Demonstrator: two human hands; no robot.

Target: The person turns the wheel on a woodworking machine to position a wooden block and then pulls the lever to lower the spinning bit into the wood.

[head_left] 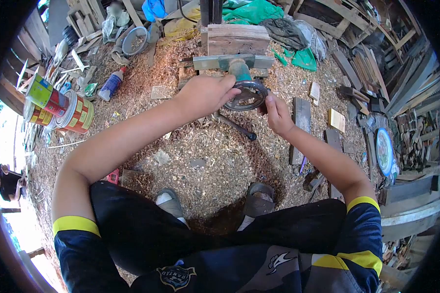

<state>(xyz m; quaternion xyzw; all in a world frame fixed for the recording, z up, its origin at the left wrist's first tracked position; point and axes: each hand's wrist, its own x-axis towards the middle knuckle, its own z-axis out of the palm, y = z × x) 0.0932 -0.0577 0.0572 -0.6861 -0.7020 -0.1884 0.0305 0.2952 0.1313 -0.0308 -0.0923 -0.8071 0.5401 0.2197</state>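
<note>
A round dark metal handwheel [248,108] sits in front of a teal machine part [242,74], in the upper middle of the view. My left hand [206,94] is closed on the wheel's left rim, thumb toward the centre. On the right rim, my right hand [278,115] grips with its fingers partly hidden behind the wheel. Behind it runs a flat metal bar [208,63]. A thick wooden block [237,40] stands upright just beyond that bar. Below the wheel, a lever with a black ball knob [251,136] slants down to the right.
Wood shavings cover the floor [200,161]. At left stand paint cans [77,113], a blue bottle [111,86] and a grey basin [136,41]. Boards [301,122] and a wood block [336,120] lie at right, beside stacked scrap timber. A person [11,183] is at the far left.
</note>
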